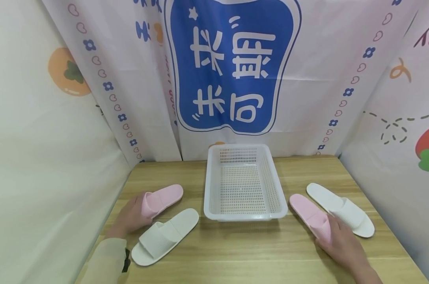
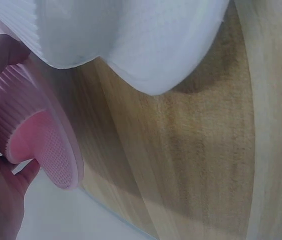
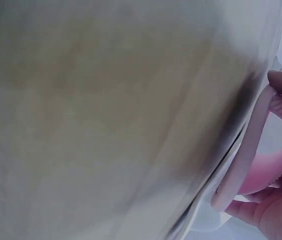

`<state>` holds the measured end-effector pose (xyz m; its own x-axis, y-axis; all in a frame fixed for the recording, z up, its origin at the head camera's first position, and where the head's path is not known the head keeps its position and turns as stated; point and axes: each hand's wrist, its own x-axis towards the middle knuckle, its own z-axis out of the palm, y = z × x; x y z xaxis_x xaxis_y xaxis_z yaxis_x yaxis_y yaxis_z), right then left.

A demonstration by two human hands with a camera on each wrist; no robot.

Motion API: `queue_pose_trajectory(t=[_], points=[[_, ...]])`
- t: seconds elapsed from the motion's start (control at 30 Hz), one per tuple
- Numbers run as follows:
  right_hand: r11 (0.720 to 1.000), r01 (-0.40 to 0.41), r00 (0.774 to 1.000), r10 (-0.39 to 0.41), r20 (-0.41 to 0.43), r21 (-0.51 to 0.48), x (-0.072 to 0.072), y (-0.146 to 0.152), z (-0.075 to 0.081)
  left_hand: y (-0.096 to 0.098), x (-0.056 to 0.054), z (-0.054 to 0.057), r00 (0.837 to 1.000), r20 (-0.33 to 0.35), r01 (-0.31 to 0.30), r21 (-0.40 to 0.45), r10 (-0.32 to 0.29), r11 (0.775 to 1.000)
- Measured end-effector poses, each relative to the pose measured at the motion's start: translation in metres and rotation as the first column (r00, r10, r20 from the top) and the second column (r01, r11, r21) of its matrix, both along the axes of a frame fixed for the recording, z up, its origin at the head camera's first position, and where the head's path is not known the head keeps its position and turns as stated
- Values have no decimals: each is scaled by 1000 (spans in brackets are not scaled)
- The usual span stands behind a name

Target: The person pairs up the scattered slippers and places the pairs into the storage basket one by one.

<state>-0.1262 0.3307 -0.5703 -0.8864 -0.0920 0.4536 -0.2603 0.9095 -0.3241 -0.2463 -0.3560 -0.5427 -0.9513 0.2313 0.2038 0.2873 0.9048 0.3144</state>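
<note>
On the worktop (image 1: 235, 252), as I follow it through the head camera, a white basket (image 1: 245, 217) stands near the far edge, between the person's two hands. Two slippers lie to either side of it, one white and one pink.

To the left, the white slipper (image 1: 165, 236) is closer to the person and the pink slipper (image 1: 163, 199) sits just beyond it. To the right, the other white slipper (image 1: 342, 211) is on the outer side, while the other pink slipper (image 1: 310, 217) lies between it and the basket.

The left hand (image 1: 131, 215) grips the left pink slipper by its strap end, thumb and fingers on opposite sides. From that hand the slipper's long axis slants away and rightward, towards the basket.

The right hand (image 1: 344, 244) grips the right pink slipper in like fashion, its long axis slanting away and leftward. I cannot tell whether either sole is lifted.

The relation I would steer by is this: both free ends point inward at the basket, but the right one is just beside its near corner, so I judge the right hand's slipper nearer than the left's.
</note>
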Motion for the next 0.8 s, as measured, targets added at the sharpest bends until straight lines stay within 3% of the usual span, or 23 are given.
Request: queue_pose_trajectory(t=[0.33, 0.6, 0.8], points=[[998, 45, 999, -45, -2, 42, -3, 1, 17, 5, -7, 4, 984, -179, 17, -19, -20, 1000], [995, 72, 995, -67, -76, 62, -9, 5, 30, 14, -8, 15, 983, -183, -9, -31, 3, 999], [994, 81, 989, -71, -131, 72, -14, 9, 37, 19, -7, 22, 975, -224, -12, -60, -2, 998]])
